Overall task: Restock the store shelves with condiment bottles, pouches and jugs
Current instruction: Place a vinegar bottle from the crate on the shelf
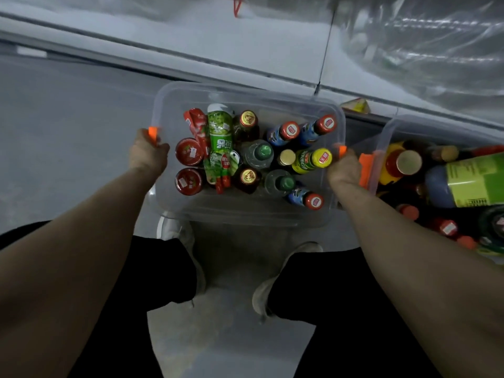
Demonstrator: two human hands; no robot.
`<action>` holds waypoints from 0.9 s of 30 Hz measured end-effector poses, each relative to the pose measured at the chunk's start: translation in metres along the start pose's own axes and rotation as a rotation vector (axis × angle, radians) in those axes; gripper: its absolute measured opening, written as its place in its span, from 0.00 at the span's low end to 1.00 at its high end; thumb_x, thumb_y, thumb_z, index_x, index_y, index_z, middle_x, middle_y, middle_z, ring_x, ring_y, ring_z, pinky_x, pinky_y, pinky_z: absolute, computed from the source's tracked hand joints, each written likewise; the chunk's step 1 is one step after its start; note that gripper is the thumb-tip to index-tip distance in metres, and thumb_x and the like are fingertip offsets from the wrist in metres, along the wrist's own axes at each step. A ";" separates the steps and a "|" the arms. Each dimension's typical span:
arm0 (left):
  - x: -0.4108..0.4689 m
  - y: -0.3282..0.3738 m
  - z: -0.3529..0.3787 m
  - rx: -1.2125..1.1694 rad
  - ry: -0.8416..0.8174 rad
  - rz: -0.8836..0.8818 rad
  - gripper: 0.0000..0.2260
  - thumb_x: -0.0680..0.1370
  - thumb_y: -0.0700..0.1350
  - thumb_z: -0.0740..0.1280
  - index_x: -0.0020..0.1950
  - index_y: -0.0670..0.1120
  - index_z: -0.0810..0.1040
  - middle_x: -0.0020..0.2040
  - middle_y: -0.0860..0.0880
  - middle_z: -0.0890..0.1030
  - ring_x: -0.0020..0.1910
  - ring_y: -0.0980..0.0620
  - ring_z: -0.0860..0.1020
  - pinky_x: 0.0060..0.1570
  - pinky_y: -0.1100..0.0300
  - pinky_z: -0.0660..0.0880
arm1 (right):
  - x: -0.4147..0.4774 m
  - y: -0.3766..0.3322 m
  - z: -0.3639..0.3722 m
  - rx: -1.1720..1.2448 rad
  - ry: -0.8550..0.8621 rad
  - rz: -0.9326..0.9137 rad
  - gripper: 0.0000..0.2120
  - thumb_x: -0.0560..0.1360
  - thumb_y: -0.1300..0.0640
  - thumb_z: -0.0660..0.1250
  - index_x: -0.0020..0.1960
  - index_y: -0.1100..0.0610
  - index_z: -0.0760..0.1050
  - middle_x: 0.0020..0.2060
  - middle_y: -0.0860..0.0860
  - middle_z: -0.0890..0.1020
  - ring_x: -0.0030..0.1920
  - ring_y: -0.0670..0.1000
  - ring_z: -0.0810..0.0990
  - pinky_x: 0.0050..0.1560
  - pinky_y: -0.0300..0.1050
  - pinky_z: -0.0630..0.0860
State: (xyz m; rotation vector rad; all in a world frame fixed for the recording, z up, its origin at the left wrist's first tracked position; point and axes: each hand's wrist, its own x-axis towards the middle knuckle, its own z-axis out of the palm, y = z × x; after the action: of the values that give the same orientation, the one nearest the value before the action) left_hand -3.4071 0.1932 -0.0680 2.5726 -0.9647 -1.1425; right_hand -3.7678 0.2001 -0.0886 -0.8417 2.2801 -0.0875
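The left hand (148, 152) is gripping the left end of the bin (245, 214), fingers curled round the rim by an orange latch (152, 133); the right hand (344, 167) is gripping the right end likewise. The bin is sitting between the arms, just ahead of the shoes (174, 230), crammed with bottles (283, 132) and pouches (221, 143). Keeping both ends level is mattering most, since the leaning bottles are likely to shift with any tilt. The right knuckles are lying just beside the second bin (387, 132), so room there is tight; open floor (68, 118) is lying to the left, and the shelf base (245, 58) is running near the bin's far wall
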 end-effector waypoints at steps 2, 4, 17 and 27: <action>0.007 0.004 0.006 -0.021 -0.001 0.002 0.15 0.80 0.40 0.65 0.67 0.42 0.69 0.62 0.39 0.76 0.60 0.37 0.76 0.60 0.40 0.76 | 0.005 -0.001 0.002 0.007 -0.028 0.025 0.17 0.83 0.60 0.59 0.71 0.60 0.69 0.67 0.62 0.76 0.68 0.64 0.74 0.68 0.55 0.72; 0.015 0.009 0.010 -0.036 0.017 0.012 0.15 0.80 0.39 0.64 0.66 0.42 0.70 0.62 0.39 0.76 0.60 0.37 0.76 0.58 0.41 0.76 | 0.010 -0.001 0.004 0.017 -0.039 0.028 0.17 0.83 0.61 0.60 0.71 0.60 0.68 0.67 0.62 0.76 0.67 0.63 0.75 0.67 0.54 0.73; 0.019 0.022 -0.005 0.035 -0.226 0.074 0.36 0.77 0.34 0.67 0.80 0.52 0.56 0.71 0.37 0.66 0.68 0.36 0.69 0.66 0.43 0.71 | -0.015 0.000 -0.006 0.039 -0.101 0.039 0.22 0.80 0.59 0.65 0.72 0.62 0.65 0.67 0.63 0.74 0.67 0.63 0.74 0.62 0.49 0.71; -0.079 0.000 -0.027 0.187 -0.126 0.417 0.25 0.76 0.31 0.67 0.73 0.42 0.71 0.69 0.38 0.72 0.66 0.37 0.73 0.68 0.47 0.69 | -0.086 -0.012 -0.045 -0.153 -0.029 -0.173 0.23 0.79 0.67 0.63 0.74 0.61 0.68 0.67 0.62 0.74 0.67 0.61 0.73 0.62 0.47 0.67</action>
State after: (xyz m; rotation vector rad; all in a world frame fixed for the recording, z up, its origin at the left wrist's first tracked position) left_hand -3.4272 0.2400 -0.0013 2.2843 -1.6132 -1.1459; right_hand -3.7428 0.2344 -0.0006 -1.1124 2.2036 0.0216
